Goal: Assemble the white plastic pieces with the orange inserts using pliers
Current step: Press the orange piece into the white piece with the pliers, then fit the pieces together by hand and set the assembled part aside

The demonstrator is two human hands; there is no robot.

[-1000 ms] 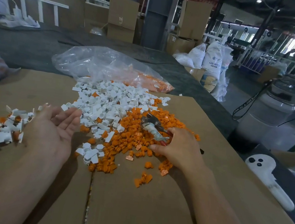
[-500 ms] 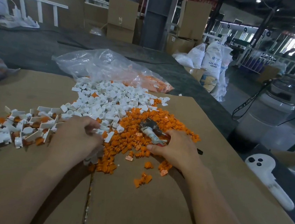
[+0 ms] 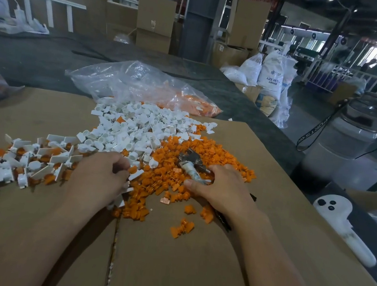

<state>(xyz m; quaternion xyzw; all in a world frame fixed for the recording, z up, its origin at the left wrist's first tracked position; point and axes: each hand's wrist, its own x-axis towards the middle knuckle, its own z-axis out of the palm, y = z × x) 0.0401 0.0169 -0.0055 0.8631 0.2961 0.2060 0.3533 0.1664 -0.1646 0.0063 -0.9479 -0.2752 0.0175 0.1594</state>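
The person's left hand (image 3: pixel 101 175) lies knuckles up at the near edge of the heap, just where white and orange parts meet. Its fingers are curled down into the parts, but the back of the hand hides them, so it cannot be told whether they pinch a piece. The right hand (image 3: pixel 224 189) is at 3 o'clock from the left one and apart from it. It grips the pliers (image 3: pixel 191 163) by a handle wrapped in pale tape, with the thumb laid along the near side. The metal head of the tool points to about 11 o'clock and rests on the orange inserts (image 3: pixel 223 156), which spread around and under this hand. The white plastic pieces (image 3: pixel 133 124) make a heap at 12 o'clock from the left hand, touching the orange heap on its right side. At 9 o'clock from the left hand lie the joined pieces (image 3: pixel 23 161), white with orange inside, loosely scattered. A few single orange parts lie at 7 o'clock from the right hand. All of this rests on a cardboard sheet (image 3: pixel 168 270). Beyond the white heap, at 12 o'clock, a clear plastic bag (image 3: pixel 138 83) lies partly on the dark table (image 3: pixel 39 60), with orange parts in its right end. At 3 o'clock from the right hand, just off the cardboard edge, lies a white handheld device (image 3: pixel 346 231) with three dark dots.
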